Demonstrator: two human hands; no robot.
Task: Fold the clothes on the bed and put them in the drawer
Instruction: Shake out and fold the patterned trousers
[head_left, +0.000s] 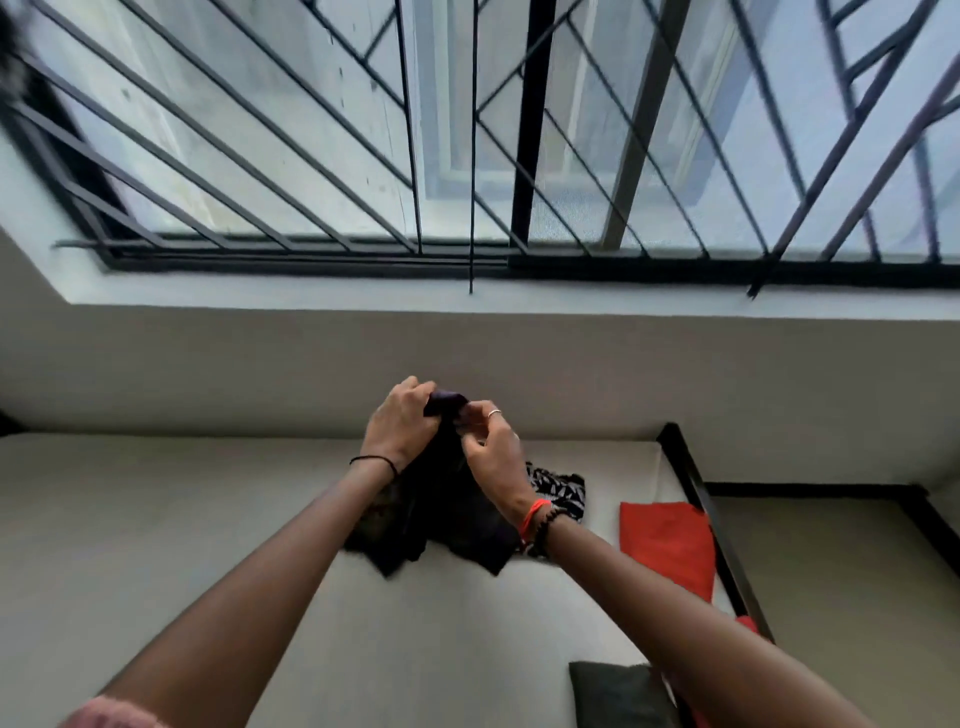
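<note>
Both hands are raised above the bed (208, 519), holding up a dark garment (441, 499) by its top edge. The left hand (400, 418) has its fingers curled round the bunched cloth; the right hand (491, 441), a ring on one finger, pinches the same edge just beside it. The garment hangs down between the wrists, its lower part apparently touching the sheet, though blur makes that uncertain. A black-and-white patterned cloth (558, 491) lies behind the right wrist, a red cloth (670, 540) further right, and a dark grey piece (618, 693) nearer the camera. A barred window (467, 130) fills the wall above.
</note>
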